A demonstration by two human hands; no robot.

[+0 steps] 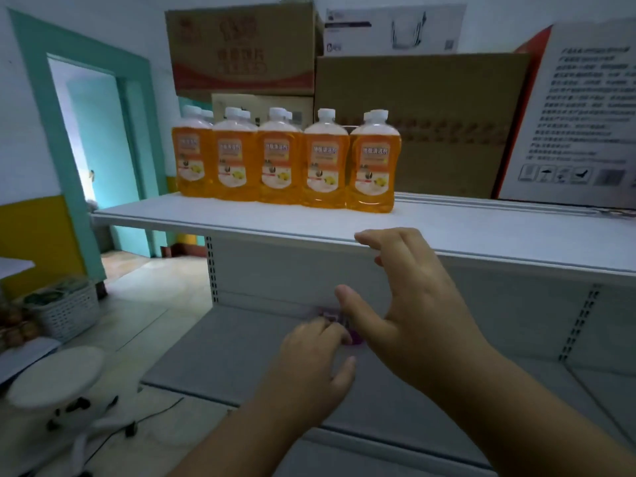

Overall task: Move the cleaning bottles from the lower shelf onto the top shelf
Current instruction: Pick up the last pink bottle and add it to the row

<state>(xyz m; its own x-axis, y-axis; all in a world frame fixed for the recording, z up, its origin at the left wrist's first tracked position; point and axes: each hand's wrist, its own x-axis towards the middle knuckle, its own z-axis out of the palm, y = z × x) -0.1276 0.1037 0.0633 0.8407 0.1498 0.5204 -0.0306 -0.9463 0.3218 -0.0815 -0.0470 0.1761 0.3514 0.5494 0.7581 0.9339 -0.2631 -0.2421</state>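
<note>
I was looking at what read as a small shop or its stockroom; the white metal gondola shelving (309,232) had slotted uprights (212,270) of the retail kind; on its top shelf stood a tidy front row of identical orange cleaning bottles (282,160) with white caps and matching labels, more of them behind; behind those, shipping cartons were stacked: a brown cardboard carton (241,46) with red print, a plain brown one (420,125), a white printed box (392,27); a white woven basket (65,315) of goods sat on the tiled floor by a teal-framed doorway (86,132); the walls were white over yellow.
</note>
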